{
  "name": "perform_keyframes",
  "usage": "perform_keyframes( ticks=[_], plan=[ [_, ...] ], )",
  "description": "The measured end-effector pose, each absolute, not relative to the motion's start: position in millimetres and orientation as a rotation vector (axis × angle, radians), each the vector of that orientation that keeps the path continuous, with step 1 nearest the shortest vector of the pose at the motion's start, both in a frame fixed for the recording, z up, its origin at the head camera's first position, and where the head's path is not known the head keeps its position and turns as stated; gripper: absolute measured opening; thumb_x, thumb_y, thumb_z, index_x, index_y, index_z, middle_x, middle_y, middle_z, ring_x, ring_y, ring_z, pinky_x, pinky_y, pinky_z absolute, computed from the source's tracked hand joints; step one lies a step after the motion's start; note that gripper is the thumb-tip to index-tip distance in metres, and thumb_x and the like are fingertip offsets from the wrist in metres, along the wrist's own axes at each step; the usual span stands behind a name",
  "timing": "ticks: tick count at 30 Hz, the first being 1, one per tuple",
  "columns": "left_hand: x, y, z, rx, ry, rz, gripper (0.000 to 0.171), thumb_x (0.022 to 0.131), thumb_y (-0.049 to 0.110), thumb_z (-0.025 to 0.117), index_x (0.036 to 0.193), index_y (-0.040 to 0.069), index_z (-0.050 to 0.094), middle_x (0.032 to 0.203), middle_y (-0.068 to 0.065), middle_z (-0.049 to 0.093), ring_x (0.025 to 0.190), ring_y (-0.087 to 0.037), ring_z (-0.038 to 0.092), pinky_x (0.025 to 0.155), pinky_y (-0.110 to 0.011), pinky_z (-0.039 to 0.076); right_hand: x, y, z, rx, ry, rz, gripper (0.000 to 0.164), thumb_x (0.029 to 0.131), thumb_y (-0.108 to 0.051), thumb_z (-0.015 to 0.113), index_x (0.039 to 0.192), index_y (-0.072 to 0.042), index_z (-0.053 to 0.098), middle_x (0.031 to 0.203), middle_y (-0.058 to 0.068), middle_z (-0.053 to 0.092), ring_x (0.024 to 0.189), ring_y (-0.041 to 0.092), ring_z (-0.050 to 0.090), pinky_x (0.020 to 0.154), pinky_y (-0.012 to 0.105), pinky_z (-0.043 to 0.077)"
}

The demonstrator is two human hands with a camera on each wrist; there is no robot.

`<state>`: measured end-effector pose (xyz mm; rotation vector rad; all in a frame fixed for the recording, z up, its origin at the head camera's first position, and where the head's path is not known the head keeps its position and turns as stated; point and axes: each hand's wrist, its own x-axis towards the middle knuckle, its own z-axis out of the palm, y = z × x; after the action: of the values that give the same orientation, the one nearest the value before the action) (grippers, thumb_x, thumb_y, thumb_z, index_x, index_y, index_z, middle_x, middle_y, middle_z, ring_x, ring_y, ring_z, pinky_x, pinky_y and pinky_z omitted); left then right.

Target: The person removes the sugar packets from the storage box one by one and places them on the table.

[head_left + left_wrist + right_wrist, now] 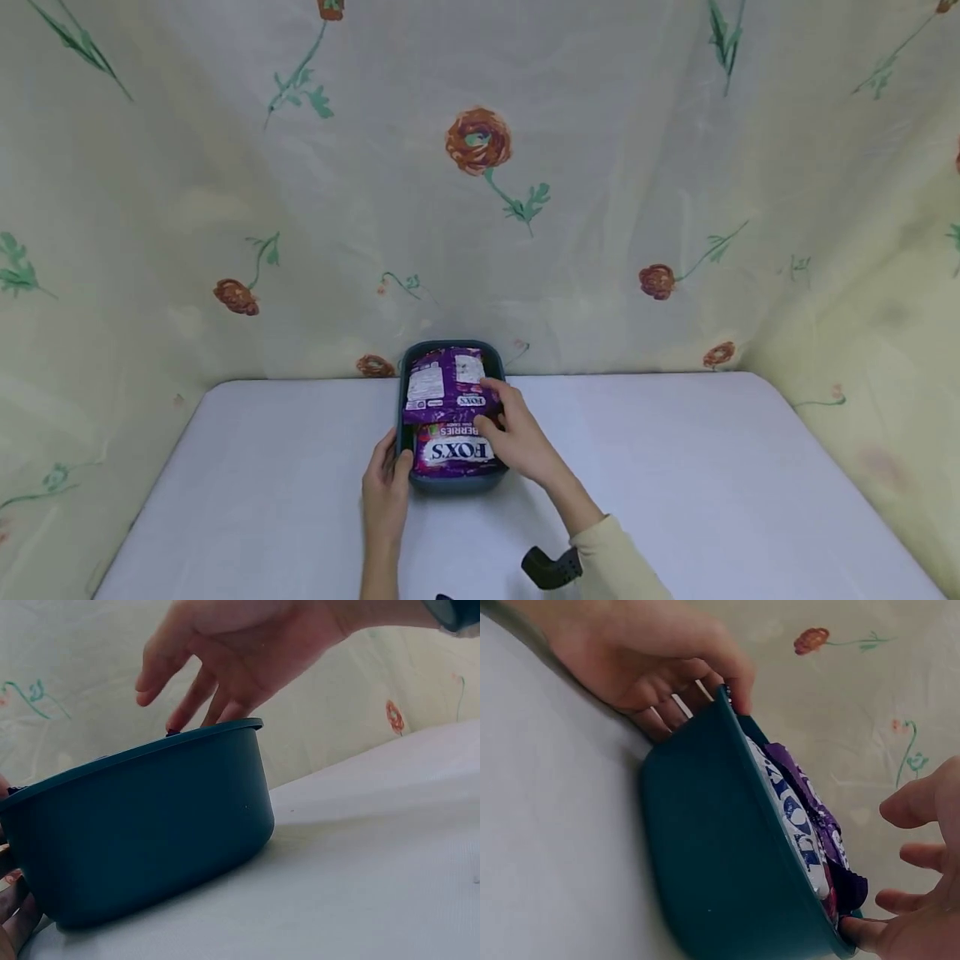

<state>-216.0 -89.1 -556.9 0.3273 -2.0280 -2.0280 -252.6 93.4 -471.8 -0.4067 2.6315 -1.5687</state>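
I have a flowered curtain [585, 292] behind a white table [712, 483]. Near its far edge stands the blue-green tub [459, 484]; inside, an upper purple packet [442, 396] overlaps a lower purple packet [450, 454]. My left hand [387, 487] grips the tub's side, thumb at the rim. The right hand [522, 437], fingers loosely apart, reaches over the packets, possibly touching.

A white table [285, 483] bearing a teal tub [150, 832]
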Motion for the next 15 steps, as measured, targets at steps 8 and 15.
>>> perform_keyframes(
  ticks=[8,15],
  plan=[
    [-218,-96,-553,0.378,-2.045,-2.029,0.045,0.095,0.018,0.053,0.139,0.01,0.045,0.143,-0.018,0.045,0.133,-0.031,0.043,0.108,-0.039,0.037,-266,87,-468,-0.317,2.554,-1.606,0.063,0.093,-0.016,0.052,0.148,-0.011,0.022,0.15,0.021,0.025,0.141,0.037,0.025,0.112,0.051,0.03],
    [-217,-90,-557,0.359,-2.027,-2.046,0.044,0.094,0.014,0.052,0.138,0.008,0.046,0.141,-0.019,0.047,0.131,-0.031,0.045,0.107,-0.037,0.037,-274,91,-475,-0.205,2.491,-1.624,0.067,0.095,-0.018,0.051,0.151,-0.014,0.014,0.154,0.018,0.024,0.143,0.035,0.024,0.114,0.051,0.026]
  ],
)
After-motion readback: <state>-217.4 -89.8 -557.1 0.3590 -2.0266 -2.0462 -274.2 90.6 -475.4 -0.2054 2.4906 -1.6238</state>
